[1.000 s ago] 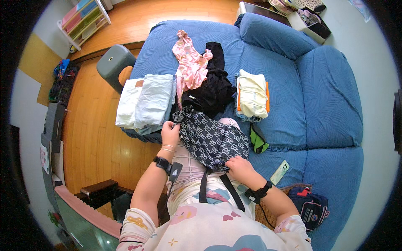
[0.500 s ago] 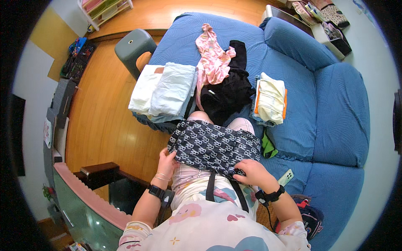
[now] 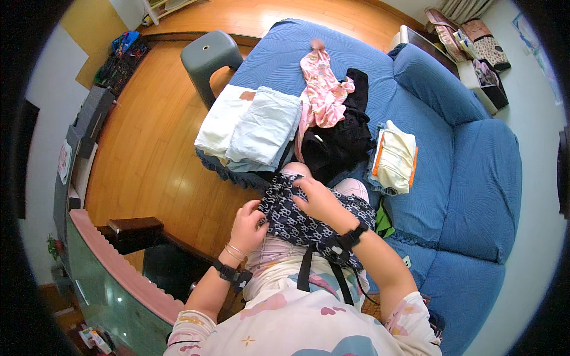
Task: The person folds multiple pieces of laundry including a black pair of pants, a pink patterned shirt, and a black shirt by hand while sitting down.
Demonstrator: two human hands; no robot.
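Observation:
A black patterned cloth piece (image 3: 297, 222) with pale lettering-like motifs lies across my lap, its left end bunched and lifted. My left hand (image 3: 247, 228) grips that left edge with bent fingers. Reaching across the cloth, my right hand (image 3: 323, 204) has its thumb and forefinger apart, fingertips at the upper left part of the fabric. Past my knees, a pink printed garment (image 3: 323, 98) lies over a black garment (image 3: 338, 145) on the blue sofa seat.
Folded white and pale-blue clothes (image 3: 264, 127) are stacked left of the black garment. A smaller folded stack (image 3: 396, 155) with cream on top sits to the right. A grey stool (image 3: 211, 56) stands beyond the sofa's left edge; a glass-topped table (image 3: 119, 291) is near left.
My right hand has moved from the cloth's lower right edge up and left across it. My left hand has risen slightly, and the cloth's left end is now gathered up.

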